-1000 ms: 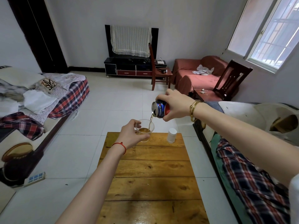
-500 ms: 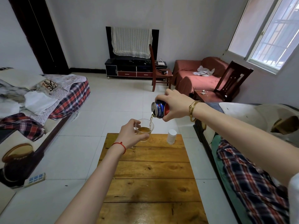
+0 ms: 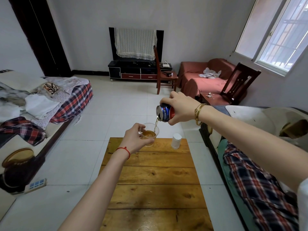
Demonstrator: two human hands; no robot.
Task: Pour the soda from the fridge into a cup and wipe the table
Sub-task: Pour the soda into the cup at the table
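My right hand [image 3: 180, 108] grips a blue and red soda can [image 3: 164, 113], tipped on its side above the far end of the wooden table [image 3: 155, 180]. A thin brown stream runs from the can's opening into a clear plastic cup [image 3: 150, 135]. My left hand [image 3: 135, 139] holds the cup from its left side, just above the table's far edge. The cup holds amber soda, roughly half its height. No cloth for wiping is visible on the table.
A small white lidded jar [image 3: 176, 140] stands on the table's far right corner, close to the cup. Sofas with plaid covers flank the table left [image 3: 50, 110] and right [image 3: 260, 189]. A wooden chair [image 3: 164, 75] and TV stand [image 3: 133, 72] stand beyond, across tiled floor.
The soda level in the cup has risen a little as the pour continues. Both hands hold nearly the same position; the view shifted slightly.
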